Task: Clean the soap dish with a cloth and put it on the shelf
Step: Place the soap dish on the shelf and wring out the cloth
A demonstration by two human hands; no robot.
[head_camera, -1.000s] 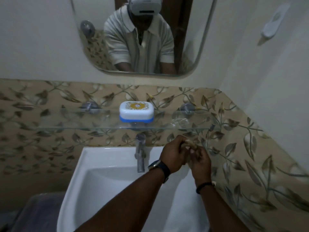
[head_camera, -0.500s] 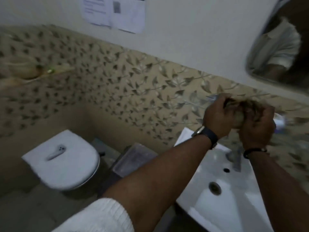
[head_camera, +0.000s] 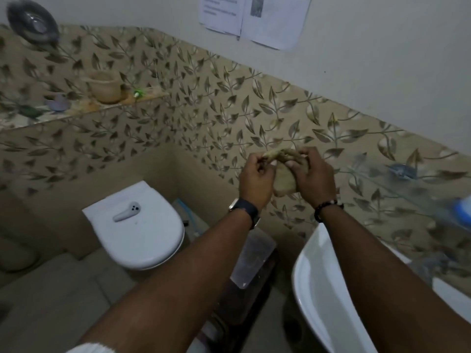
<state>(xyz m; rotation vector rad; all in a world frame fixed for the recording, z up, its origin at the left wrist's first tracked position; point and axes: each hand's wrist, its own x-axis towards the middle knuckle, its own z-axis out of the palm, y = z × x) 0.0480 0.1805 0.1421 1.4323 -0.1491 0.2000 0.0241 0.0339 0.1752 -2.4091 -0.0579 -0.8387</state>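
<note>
Both sets of fingers [head_camera: 293, 166] are pinched into the cloth [head_camera: 284, 183], left hand [head_camera: 256, 183] and right hand [head_camera: 314, 179] bunching it between them; it's soft and limp, so grab anywhere; the dish [head_camera: 462, 211] looks light, hard plastic, probably slick; it's blurred at the far right on the glass shelf [head_camera: 382, 186], so I'd grip its long sides.

We find no words we can read. Two paper sheets [head_camera: 254, 17] hang on the wall at the upper middle of the frame — their printed lines are blurred, and a dark square on one is too small to decipher.
</note>
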